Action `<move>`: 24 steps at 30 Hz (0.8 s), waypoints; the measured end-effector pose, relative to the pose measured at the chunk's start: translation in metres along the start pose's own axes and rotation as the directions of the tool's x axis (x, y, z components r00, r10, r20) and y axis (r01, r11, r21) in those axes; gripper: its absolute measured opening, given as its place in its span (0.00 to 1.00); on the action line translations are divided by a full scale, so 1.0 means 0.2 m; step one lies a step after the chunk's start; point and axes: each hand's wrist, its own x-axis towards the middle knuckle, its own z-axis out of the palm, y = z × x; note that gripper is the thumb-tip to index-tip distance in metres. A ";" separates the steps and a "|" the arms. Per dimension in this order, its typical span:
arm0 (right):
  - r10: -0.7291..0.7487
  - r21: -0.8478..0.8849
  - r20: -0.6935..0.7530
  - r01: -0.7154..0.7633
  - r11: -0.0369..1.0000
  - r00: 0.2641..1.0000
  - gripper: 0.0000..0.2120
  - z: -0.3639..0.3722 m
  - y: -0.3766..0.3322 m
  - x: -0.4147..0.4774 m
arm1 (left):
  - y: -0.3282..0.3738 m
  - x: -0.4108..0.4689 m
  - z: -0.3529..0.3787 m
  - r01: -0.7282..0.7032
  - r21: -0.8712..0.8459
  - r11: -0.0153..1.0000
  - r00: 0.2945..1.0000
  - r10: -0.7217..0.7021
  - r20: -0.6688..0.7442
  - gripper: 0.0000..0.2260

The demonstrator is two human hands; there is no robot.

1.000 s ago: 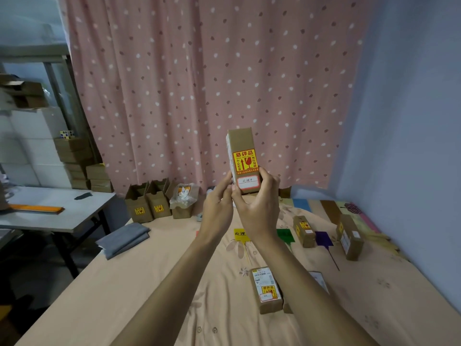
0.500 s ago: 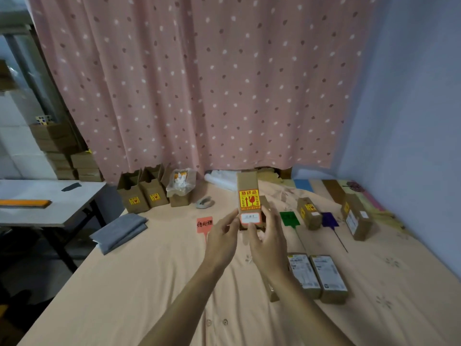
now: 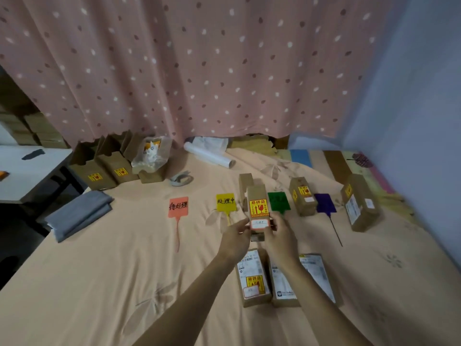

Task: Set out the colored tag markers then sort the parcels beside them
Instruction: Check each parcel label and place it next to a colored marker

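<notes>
- Left hand point(image 3: 235, 237) and right hand point(image 3: 280, 237) pinch the parcel point(image 3: 258, 208) at its lower end, fingers curled round its sides.
- Parcel stands upright, long axis vertical, label toward the camera.

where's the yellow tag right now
Head view, middle of the peach sheet: the yellow tag lies flat between the red tag on its left and the held parcel on its right.

I read this as a bedroom pressed into service for parcel sorting. A peach flower-print bedsheet point(image 3: 99, 283) is the work surface, and a pink dotted curtain point(image 3: 199, 71) hangs at 12 o'clock. Stacked cardboard cartons point(image 3: 30, 128) and a white desk point(image 3: 30, 176) sit at 10 o'clock.
</notes>
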 end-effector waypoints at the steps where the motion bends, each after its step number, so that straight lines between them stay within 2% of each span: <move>1: 0.018 -0.011 0.022 -0.018 1.000 1.000 0.16 0.01 0.05 0.04 | -0.02 0.04 0.03 0.026 0.022 0.999 1.000 -0.026 0.007 0.22; 7: 0.135 -0.026 0.153 -0.132 0.991 0.979 0.16 0.11 0.26 0.24 | -0.15 0.25 0.13 0.161 0.097 0.982 0.987 -0.159 -0.027 0.22; 14: 0.183 -0.073 0.240 -0.170 0.983 0.953 0.17 0.26 0.37 0.38 | -0.24 0.41 0.16 0.262 0.175 0.949 0.965 -0.260 -0.034 0.20; 21: 0.230 -0.118 0.248 -0.206 0.971 0.941 0.16 0.31 0.43 0.45 | -0.28 0.47 0.18 0.284 0.148 0.947 0.955 -0.293 0.039 0.19; 24: 0.240 -0.114 0.243 -0.218 0.969 0.940 0.17 0.31 0.43 0.46 | -0.28 0.48 0.19 0.290 0.175 0.941 0.953 -0.301 0.041 0.25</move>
